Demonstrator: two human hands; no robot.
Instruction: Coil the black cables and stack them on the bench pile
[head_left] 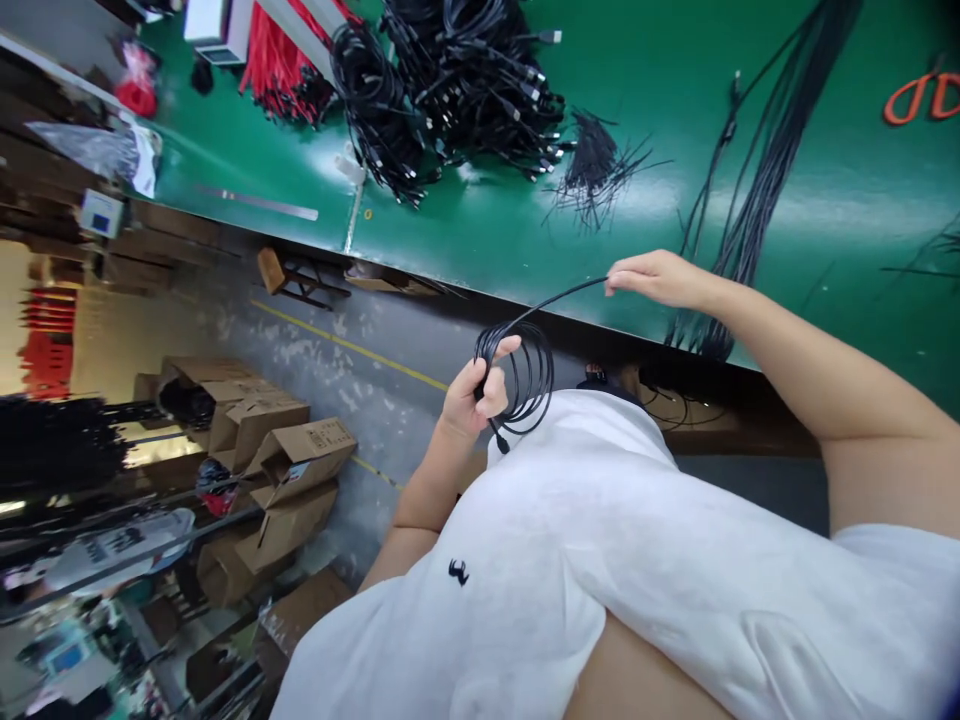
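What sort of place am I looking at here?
Probably a cable-assembly workshop or factory floor. A long green table holds a pile of black cables, cardboard boxes stand on the concrete floor, and the left hand holds a coiled cable while the right hand pinches its free end.

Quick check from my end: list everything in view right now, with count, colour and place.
Coiled black cable: one, black, held below the table edge.
Green table: one, green, upper frame.
Pile of bundled black cables: one, black, table top centre.
Loose black ties: one heap, black, beside the pile.
Hanging black cables: several, black, over the table edge.
Cardboard boxes: several, brown, floor left.
Left hand: grips the coil.
Right hand: fingers pinch the cable's free run.
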